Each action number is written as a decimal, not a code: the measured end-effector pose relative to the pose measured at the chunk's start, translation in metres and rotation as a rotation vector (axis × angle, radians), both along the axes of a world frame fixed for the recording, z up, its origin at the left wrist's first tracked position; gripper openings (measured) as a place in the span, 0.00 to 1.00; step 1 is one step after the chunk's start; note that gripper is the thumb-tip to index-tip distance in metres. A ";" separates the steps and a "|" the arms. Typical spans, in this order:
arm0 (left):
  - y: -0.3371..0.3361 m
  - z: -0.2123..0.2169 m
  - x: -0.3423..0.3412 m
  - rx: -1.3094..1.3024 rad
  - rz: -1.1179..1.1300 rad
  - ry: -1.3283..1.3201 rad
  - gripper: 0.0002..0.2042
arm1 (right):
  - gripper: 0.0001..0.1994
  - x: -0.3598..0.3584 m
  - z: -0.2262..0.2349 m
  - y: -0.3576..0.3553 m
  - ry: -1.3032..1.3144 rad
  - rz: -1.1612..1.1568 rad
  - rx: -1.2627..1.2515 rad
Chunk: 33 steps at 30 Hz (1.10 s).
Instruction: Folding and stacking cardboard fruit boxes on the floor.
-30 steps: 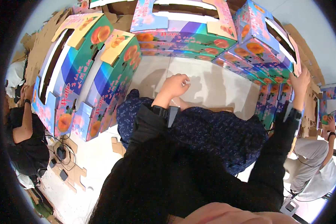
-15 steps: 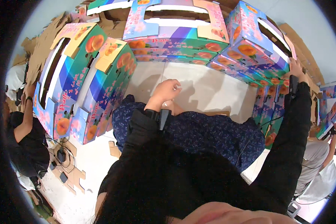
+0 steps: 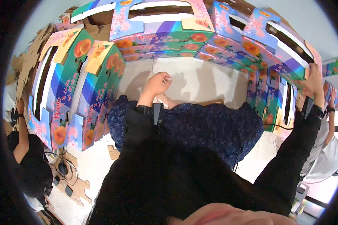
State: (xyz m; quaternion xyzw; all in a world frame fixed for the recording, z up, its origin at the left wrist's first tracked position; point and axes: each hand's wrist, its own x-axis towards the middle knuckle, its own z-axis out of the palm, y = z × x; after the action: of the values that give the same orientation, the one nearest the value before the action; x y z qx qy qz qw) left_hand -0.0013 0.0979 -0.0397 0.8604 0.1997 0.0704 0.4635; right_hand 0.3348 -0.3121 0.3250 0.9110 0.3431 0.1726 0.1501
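My right hand (image 3: 312, 81) grips the near end of a printed fruit carton (image 3: 277, 63) with peaches on blue, pink and green and a long slot in its top. This carton sits tilted at the right, on top of other cartons, beside a similar carton (image 3: 221, 40). My left hand (image 3: 157, 84) is over the pale floor in front of my lap, its fingers curled together. A small pale bit shows at its fingertips, too small to name. Dark blue floral cloth (image 3: 199, 125) covers my lap.
Matching cartons stand at the left (image 3: 73, 80) and far middle (image 3: 159, 32), around the pale floor (image 3: 221, 80). More cartons (image 3: 260, 88) stand at the right. Co-workers sit at the left (image 3: 32, 165) and right (image 3: 328, 153). Black cables (image 3: 64, 168) and torn cardboard (image 3: 80, 189) lie at the left.
The carton under my right hand has shifted right and nearer, exposing the carton beside it. My right hand has moved with it. My left hand stays curled; the view has turned slightly.
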 end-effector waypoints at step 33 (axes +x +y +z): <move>-0.014 0.000 -0.027 -0.031 0.031 0.055 0.13 | 0.51 -0.092 -0.103 -0.136 0.395 -0.545 0.576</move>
State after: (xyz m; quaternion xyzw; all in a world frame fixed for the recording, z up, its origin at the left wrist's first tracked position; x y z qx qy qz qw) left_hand -0.0280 0.0841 -0.0402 0.8517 0.2266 0.0509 0.4698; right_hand 0.2432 -0.4479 0.2220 0.9884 0.0502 0.0377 -0.1384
